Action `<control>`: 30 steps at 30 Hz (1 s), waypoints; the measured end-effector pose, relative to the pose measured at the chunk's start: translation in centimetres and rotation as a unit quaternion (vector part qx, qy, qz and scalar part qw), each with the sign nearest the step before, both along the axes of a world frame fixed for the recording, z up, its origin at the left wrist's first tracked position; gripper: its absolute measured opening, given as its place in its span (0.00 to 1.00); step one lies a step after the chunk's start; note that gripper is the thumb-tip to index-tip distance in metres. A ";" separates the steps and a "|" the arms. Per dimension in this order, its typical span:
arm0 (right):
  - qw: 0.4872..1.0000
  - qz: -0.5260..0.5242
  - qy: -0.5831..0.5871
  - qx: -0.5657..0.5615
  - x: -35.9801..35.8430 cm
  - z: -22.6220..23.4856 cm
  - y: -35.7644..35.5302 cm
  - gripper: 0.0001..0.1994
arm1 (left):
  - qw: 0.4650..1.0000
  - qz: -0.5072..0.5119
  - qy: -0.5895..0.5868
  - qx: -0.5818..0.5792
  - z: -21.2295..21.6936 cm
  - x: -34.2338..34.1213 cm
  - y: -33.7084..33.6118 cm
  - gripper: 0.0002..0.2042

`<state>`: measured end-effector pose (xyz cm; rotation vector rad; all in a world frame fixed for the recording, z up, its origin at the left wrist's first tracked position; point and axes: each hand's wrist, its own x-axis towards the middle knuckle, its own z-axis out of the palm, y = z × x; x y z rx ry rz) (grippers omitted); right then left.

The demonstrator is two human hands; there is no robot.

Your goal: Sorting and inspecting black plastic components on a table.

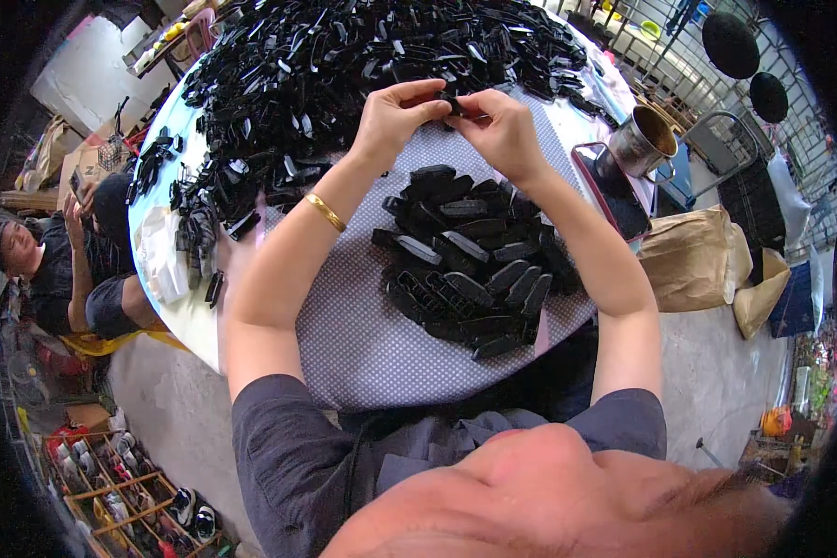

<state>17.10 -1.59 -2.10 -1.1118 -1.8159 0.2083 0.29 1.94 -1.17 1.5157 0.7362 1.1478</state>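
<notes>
Concrete-floored room with a rounded bench (pixel 195 327), partly covered by a grey cloth (pixel 335 321) patterned with pale dots. A glossy heap (pixel 316 56) of narrow, curved black pieces occupies the far side; a separate pile (pixel 474 265) of elongated, duller black pieces lies nearer, between the forearms. Both arms reach forward, elbows bent. The left hand (pixel 395 113) and right hand (pixel 500 132) meet beyond this pile, thumbs and fingers pinching a small black piece (pixel 451 104) between them. At right stands a metal pot (pixel 644 139), contents indistinct; at lower left, a slatted rack (pixel 112 498) holds shoes (pixel 186 509).
</notes>
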 end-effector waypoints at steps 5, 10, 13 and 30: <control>0.996 0.030 0.046 -0.076 -0.5 0.3 0.0 0.13 | 0.996 -0.038 -0.081 -0.029 0.2 0.0 -0.1 0.15; 0.952 0.113 0.080 -0.274 0.5 0.5 0.7 0.12 | 0.988 -0.102 -0.099 -0.064 0.2 0.0 0.0 0.15; 0.978 0.101 0.041 -0.176 0.7 -0.5 0.9 0.10 | 0.982 -0.140 -0.101 -0.077 0.5 -0.1 -0.2 0.13; 0.949 -0.103 -0.257 -0.149 7.7 0.6 2.9 0.21 | 0.918 -0.303 0.235 0.098 4.0 -0.3 -2.9 0.16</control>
